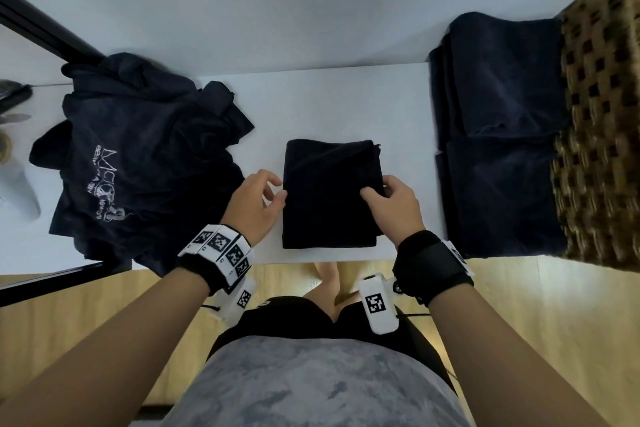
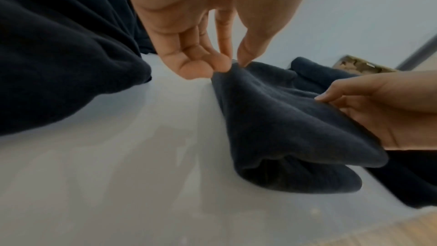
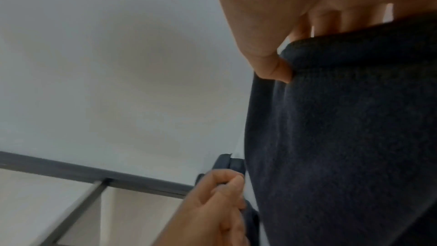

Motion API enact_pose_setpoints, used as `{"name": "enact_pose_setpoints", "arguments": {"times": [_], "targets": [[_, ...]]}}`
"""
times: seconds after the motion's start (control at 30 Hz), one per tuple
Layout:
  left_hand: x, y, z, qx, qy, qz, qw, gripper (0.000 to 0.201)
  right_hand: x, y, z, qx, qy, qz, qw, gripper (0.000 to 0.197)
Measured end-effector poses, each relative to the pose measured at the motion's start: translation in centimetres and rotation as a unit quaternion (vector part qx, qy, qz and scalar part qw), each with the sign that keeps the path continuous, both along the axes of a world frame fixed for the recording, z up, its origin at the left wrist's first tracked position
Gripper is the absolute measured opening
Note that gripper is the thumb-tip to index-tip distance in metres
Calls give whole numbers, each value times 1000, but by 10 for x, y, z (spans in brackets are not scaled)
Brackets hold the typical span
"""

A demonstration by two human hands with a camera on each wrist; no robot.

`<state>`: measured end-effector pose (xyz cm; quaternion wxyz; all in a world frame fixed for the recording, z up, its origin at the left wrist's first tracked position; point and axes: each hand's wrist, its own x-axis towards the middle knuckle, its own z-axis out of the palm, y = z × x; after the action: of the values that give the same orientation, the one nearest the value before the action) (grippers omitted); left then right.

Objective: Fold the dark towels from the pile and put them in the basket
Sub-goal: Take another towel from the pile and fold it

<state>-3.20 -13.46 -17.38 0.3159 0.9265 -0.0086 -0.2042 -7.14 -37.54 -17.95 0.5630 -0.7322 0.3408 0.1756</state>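
Between both hands sat a folded towel (image 1: 330, 192) on the white desk (image 1: 311, 104); left hand (image 1: 255, 204) pinched its left edge, right hand (image 1: 394, 204) gripped the right edge. Off past the left hand was the pile (image 1: 138, 163), and past the right hand, the basket (image 1: 602, 121) with folded towels (image 1: 502, 135).

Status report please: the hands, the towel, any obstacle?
Left hand pinches the folded dark towel at its left edge; right hand grips its right edge. Woven brown basket at right. No obstacle seen.
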Motion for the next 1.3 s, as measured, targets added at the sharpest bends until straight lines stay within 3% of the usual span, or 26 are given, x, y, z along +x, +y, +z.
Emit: {"name": "enact_pose_setpoints", "arguments": {"times": [0.13,0.2,0.33,0.43,0.53,0.63,0.7,0.77,0.9,1.03,1.13,1.23,1.3], "targets": [[7,-14,-5,9,-7,-54,999,19,-5,-10,-5,-30,40,30,998,53],[16,-26,-5,15,-32,-66,997,19,-8,-9,-7,-70,29,39,996,62],[57,-55,-2,26,-123,-133,983,21,-20,0,-7,-180,-1,106,978,46],[88,-78,0,78,-52,-247,964,36,-29,5,-10,-176,31,158,971,37],[108,-90,-2,151,5,-324,934,31,-34,4,-10,-182,68,156,968,35],[115,-93,-4,125,3,-287,950,21,-38,1,-8,-206,84,168,960,26],[115,-93,-7,87,7,-222,971,18,-40,-2,-7,-171,81,159,969,13],[113,-94,-10,78,14,-185,980,18,-43,-4,-6,-144,79,162,973,13],[109,-96,-15,138,-18,-222,965,22,-49,-9,-5,-113,89,110,983,17],[104,-96,-17,180,-85,-265,943,27,-55,-14,-9,-112,131,137,975,13],[85,-99,-12,151,-195,-315,917,27,-52,-12,-5,-149,88,93,981,19],[53,-99,-15,95,-122,-405,901,34,-40,-1,0,-154,-32,77,985,19],[38,-93,-21,90,-56,-448,888,52,-33,7,3,-99,-45,162,981,29]]}}
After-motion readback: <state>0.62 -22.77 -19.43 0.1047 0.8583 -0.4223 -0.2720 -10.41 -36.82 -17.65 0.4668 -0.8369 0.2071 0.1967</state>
